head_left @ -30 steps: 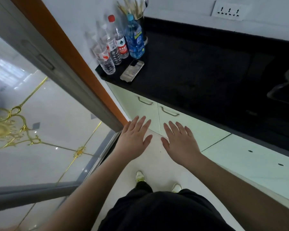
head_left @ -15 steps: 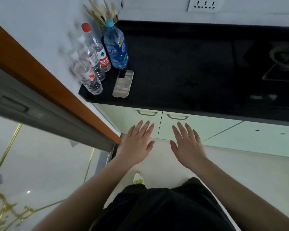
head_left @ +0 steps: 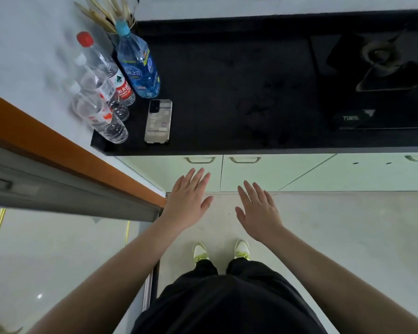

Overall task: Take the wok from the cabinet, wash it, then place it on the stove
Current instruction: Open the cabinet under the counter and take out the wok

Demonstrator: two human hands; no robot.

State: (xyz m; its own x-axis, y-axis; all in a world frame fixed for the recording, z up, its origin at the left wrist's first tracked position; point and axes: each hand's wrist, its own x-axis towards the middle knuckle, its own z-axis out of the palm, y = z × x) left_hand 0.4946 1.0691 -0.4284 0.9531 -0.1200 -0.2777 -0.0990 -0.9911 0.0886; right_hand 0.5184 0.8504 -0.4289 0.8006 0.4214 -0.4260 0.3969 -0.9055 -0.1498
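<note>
Hands, the left hand (head_left: 187, 203) and right hand (head_left: 258, 213), are hovering spread and empty as the person is squaring up closer to the pale green cabinet doors (head_left: 270, 172) under the black bench (head_left: 239, 92), all closed, wok unseen, black glass stove (head_left: 381, 80) waiting.

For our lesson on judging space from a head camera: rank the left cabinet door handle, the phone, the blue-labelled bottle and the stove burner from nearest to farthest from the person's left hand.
From the left hand:
1. Left cabinet door handle, just ahead of the fingertips.
2. Phone, on the counter's front left.
3. Blue-labelled bottle, behind the phone, near the wall.
4. Stove burner, far right on the counter.
</note>
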